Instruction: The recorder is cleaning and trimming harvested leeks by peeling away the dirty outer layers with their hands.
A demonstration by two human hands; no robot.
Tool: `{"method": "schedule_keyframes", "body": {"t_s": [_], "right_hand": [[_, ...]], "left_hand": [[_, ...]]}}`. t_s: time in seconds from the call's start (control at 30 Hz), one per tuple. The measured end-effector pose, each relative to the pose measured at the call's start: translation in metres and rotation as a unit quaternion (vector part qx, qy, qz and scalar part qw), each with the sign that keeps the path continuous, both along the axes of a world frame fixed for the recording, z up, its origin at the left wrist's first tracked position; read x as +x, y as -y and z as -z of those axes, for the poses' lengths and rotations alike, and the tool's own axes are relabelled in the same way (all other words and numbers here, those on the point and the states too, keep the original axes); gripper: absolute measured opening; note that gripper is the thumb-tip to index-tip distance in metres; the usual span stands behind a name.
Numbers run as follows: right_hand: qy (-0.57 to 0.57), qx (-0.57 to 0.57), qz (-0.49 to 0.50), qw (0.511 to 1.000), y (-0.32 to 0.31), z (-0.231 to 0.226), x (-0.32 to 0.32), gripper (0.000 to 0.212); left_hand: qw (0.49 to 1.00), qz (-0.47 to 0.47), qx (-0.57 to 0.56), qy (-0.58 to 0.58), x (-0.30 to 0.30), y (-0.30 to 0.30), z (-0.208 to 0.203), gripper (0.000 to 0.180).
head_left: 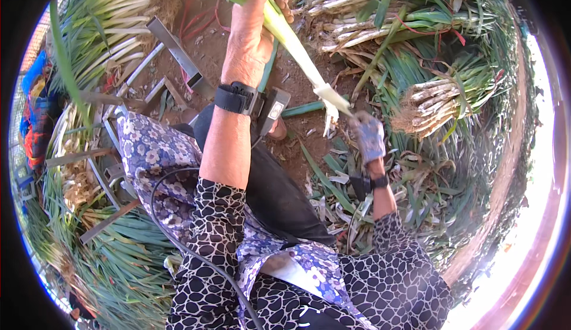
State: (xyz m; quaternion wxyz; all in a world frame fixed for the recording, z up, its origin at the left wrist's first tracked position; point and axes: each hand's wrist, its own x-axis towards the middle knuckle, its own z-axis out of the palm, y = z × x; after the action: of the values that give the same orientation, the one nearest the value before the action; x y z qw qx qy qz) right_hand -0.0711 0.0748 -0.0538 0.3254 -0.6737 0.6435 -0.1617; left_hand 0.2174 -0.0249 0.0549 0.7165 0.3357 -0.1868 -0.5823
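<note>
Over bare dirt (214, 44), both hands' grips close on a white-stemmed green onion (297, 50).

Leek bundles lying on the ground around a seated person.
One leek (297, 47) spans between left hand (253, 32) and right hand (367, 136); bundle (440, 101) right, metal frame (178, 53) left.

Your sleeves are black with a white pebble-like pattern, each ending short of the wristband (237, 98), a black strap on your left forearm with a small grey box clipped beside it. A second black band circles your right wrist, and above it your right hand (368, 136) wears a blue-grey glove. Below the wristband, a thin black cable loops across your blue floral apron.
</note>
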Motion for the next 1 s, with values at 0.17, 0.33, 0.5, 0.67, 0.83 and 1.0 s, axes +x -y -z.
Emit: {"method": "schedule_keyframes", "body": {"t_s": [0.17,0.33,0.5,0.67,0.83,1.0], "right_hand": [[-0.204,0.016,-0.078,0.976,-0.118,0.086,-0.103,0.027],[-0.068,0.202,0.070,0.974,-0.175,0.078,-0.142,0.040],[-0.061,0.091,0.087,0.990,-0.073,-0.021,-0.036,0.050],[-0.106,-0.158,-0.045,0.981,-0.011,-0.005,0.031,0.055],[-0.149,-0.110,-0.085,0.979,0.010,0.031,0.062,0.041],[-0.296,0.047,-0.079,0.951,-0.038,0.084,-0.001,0.042]], "left_hand": [[1.000,-0.015,-0.017,-0.005,-0.003,0.001,-0.021,0.041],[0.999,0.007,-0.030,-0.014,0.002,0.001,-0.020,0.043],[0.999,-0.016,-0.026,0.009,-0.003,-0.003,-0.019,0.042],[0.997,-0.025,-0.067,0.005,-0.027,-0.001,-0.018,0.041],[0.996,-0.080,-0.017,-0.017,-0.024,-0.002,-0.017,0.042],[0.995,-0.099,0.016,-0.017,-0.009,-0.003,-0.017,0.046]]}}
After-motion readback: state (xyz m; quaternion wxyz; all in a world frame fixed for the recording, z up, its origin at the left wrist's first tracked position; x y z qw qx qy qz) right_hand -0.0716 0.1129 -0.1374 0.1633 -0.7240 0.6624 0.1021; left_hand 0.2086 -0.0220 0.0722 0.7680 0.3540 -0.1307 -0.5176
